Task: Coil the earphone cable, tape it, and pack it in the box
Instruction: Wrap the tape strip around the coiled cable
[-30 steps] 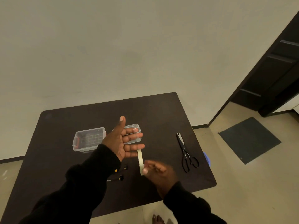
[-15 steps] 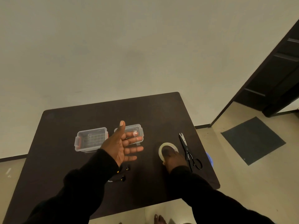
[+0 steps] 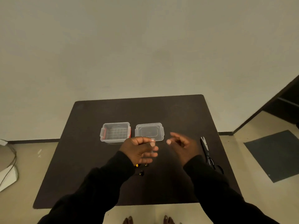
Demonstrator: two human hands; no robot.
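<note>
The clear box (image 3: 115, 132) with red latches stands open on the dark table (image 3: 90, 159), and its clear lid (image 3: 149, 131) lies just to its right. My left hand (image 3: 139, 149) hovers in front of both with its fingers half curled and blurred; I cannot make out anything in it. Black earbuds with yellow marks (image 3: 141, 173) show just below that wrist, but their dark cable does not stand out against the table. My right hand (image 3: 182, 146) is a short gap to the right, fingers loosely curled and apart, with nothing visible in it. No tape roll is in sight.
Black scissors (image 3: 208, 154) lie on the table right of my right hand, blades pointing away. The table's front edge is near my feet. A dark mat (image 3: 273, 154) lies on the floor at right, with a dark doorway behind it.
My right hand left the tape roll and moved left and up toward my left hand. The left hand's spread fingers have curled in. The view swung left, and the roll is out of sight.
</note>
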